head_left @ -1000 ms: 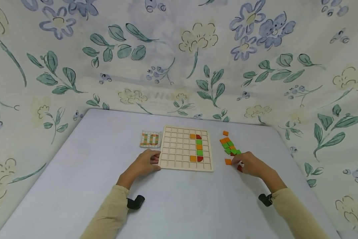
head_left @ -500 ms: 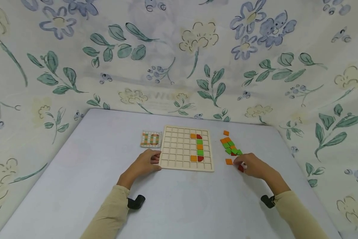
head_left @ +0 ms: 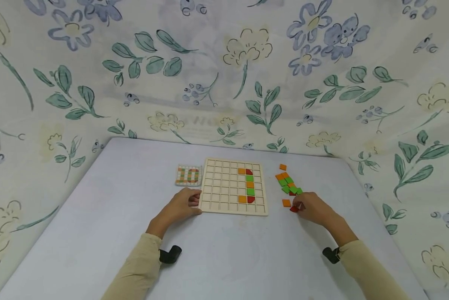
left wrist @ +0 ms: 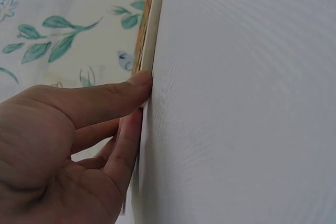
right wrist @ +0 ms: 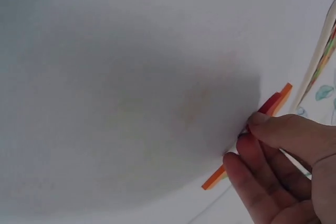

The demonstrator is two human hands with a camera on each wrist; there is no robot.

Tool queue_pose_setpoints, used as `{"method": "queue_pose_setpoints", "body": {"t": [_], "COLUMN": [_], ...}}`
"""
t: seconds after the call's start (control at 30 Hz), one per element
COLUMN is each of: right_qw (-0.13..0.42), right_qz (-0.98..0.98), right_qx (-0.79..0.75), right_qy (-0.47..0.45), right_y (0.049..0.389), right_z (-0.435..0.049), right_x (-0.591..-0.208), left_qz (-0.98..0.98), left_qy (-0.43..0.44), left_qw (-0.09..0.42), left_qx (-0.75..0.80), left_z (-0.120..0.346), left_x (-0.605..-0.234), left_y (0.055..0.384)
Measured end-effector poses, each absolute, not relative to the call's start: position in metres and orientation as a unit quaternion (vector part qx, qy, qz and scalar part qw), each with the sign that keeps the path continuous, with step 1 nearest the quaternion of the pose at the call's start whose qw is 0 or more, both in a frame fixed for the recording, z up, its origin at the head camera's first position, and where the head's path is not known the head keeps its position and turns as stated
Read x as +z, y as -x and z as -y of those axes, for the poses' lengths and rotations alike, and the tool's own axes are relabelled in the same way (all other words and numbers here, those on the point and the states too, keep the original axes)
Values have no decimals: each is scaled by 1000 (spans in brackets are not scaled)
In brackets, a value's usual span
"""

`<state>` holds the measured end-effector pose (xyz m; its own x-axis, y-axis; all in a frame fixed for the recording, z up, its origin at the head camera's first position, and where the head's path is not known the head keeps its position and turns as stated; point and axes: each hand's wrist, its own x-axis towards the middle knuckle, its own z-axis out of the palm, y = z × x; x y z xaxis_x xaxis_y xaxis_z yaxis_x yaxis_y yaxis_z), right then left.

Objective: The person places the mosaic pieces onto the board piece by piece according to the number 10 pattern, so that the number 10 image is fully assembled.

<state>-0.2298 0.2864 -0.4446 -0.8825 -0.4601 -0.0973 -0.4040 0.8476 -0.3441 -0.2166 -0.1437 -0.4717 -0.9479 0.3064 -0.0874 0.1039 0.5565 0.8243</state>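
The right hand (head_left: 311,208) is pinching a red piece (head_left: 294,209) between thumb and fingertips, right of the wooden board (head_left: 220,183). An orange tile (head_left: 286,203) is lying just left of these fingers; a tile cluster (head_left: 288,182) is lying on their far side. The left hand (head_left: 181,204) is resting spread thumb and fingers against the board's left edge, by its near corner. The board is holding 7 pieces, all toward its right side. A patterned card (head_left: 188,176) is lying just left.
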Motion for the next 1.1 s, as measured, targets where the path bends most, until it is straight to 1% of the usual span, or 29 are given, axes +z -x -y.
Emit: {"method": "queue_pose_setpoints", "body": {"t": [0.1, 0.37, 0.57, 0.83, 1.1], "right_qw": [89, 89, 58, 80, 63], "right_qz": [-960, -956, -956, -956, -951], "right_qx": [-164, -165, -172, -192, -208], "right_qy": [211, 227, 229, 207, 219], "right_y": [230, 230, 231, 230, 234], "right_z": [-283, -276, -277, -278, -283], "right_x": [-445, -450, -448, -446, -452], "left_qz": [-873, -874, -874, -873, -874], "left_qy": [-115, -115, -115, -115, -117], "left_qw": [112, 116, 114, 116, 113], "left_qx": [461, 457, 458, 459, 457], "left_z": [144, 145, 145, 146, 146], "left_x": [-471, -471, -470, -470, -471], "left_y": [217, 218, 217, 216, 215]}}
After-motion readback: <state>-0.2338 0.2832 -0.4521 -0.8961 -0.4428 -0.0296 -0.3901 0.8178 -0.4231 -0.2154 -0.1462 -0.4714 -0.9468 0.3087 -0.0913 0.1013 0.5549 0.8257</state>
